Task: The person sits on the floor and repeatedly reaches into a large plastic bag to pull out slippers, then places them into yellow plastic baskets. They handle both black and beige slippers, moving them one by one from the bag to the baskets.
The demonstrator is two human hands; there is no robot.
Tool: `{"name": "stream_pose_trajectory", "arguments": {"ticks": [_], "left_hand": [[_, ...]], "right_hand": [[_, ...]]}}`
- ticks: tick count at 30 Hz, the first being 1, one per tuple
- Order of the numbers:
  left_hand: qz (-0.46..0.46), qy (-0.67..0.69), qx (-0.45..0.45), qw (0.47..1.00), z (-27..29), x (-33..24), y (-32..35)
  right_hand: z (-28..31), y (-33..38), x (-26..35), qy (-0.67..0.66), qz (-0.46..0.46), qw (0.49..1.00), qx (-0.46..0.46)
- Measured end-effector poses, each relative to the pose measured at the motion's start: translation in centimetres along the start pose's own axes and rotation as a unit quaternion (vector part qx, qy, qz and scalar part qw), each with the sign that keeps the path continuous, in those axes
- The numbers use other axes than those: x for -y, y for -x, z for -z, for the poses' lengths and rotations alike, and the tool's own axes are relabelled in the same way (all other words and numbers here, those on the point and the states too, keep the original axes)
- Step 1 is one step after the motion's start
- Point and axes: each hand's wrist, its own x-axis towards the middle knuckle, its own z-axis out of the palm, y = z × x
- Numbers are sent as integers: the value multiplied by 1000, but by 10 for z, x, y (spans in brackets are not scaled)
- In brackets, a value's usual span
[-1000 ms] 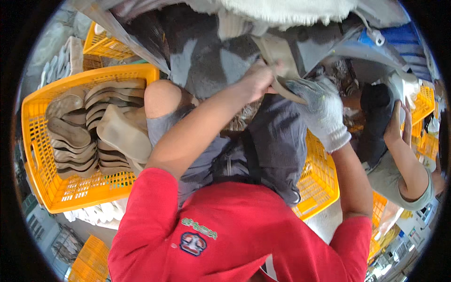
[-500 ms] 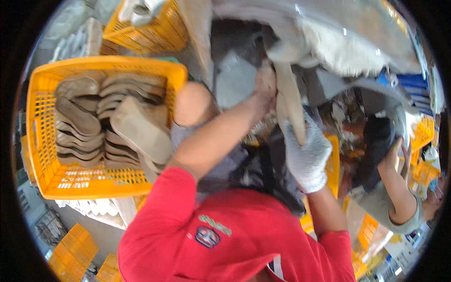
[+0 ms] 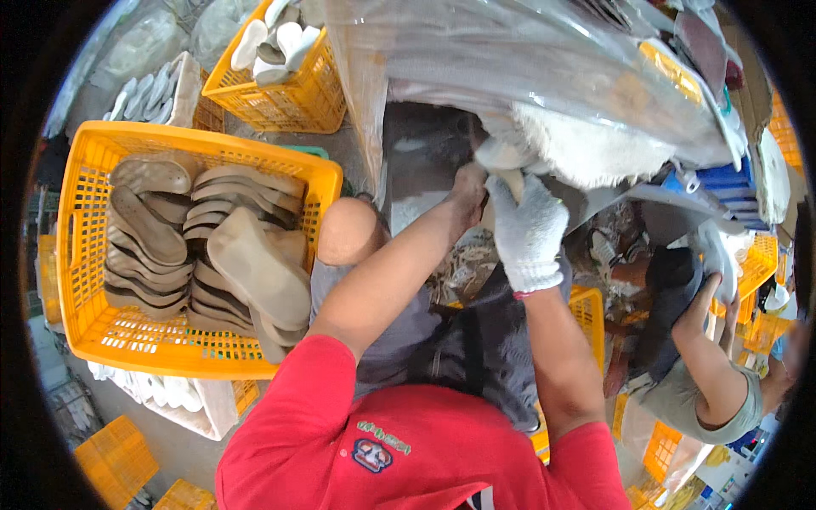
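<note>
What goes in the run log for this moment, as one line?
left hand: bare, on pale shoe sole | right hand: white knit glove, gripping same sole | yellow plastic crate of tan soles at left

A pale beige shoe sole [image 3: 501, 170] — flat and thin — is raised in front of the person, held between both hands just under a clear plastic sheet. Only its upper part shows — the rest is hidden behind the fingers.

Both hands [image 3: 501, 200] on insole [image 3: 508, 180] (right gloved)
</note>
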Motion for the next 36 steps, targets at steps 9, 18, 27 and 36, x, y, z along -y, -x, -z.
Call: {"name": "stream_pose_trajectory", "arguments": {"ticks": [9, 18, 27, 36], "left_hand": [[-227, -231, -19, 946, 16, 35, 3], [150, 108, -60, 981, 5, 22, -1], [179, 147, -129, 964, -13, 5, 10], [-179, -89, -80, 976, -10, 35, 5]], "right_hand": [[-15, -19, -24, 197, 206, 956, -73], [37, 48, -17, -408, -238, 836, 280], [40, 68, 18, -153, -70, 969, 183], [20, 7, 8, 4, -6, 1000, 14]]}}
